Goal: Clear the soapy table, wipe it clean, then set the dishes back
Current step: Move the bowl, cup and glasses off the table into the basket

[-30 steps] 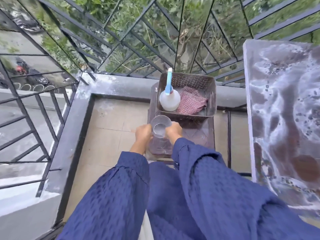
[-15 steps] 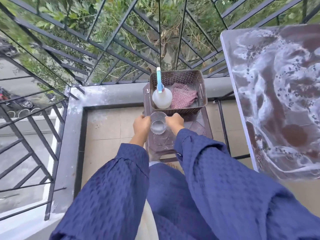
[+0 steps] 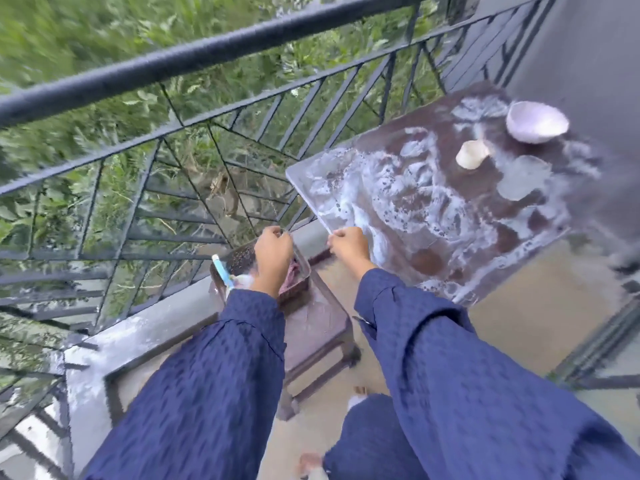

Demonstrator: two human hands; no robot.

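1. Half a second earlier both hands sat low at the stool (image 3: 318, 327), cupped round a clear glass in front of the basket (image 3: 239, 258). Now the left hand (image 3: 273, 256) was lifted above the basket and the right hand (image 3: 348, 245) had come up to the near corner of the table (image 3: 450, 133).
2. The view had swung right as well, so the far end of the table showed, with a pale bowl (image 3: 536, 123), a small cup (image 3: 470, 158) and a clear plate (image 3: 523, 176) standing in the suds.
3. Grip: the left fingers were curled, but blur hid whether they pinched the glass or nothing. The right fingers were curled in with nothing visible between them.
4. The glass could not be made out in the smeared frame; it may have been on the stool behind the left sleeve.
5. Judgement: one dish had likely been carried off and the person was turning back for the next, so clearing was only partly done. Three dishes remained on the foam. Wiping had not begun, with the red cloth (image 3: 294, 273) lying in the basket beside the spray bottle (image 3: 221, 270).
6. No brand, label or writing was legible anywhere — the bottle showed only a blue trigger.
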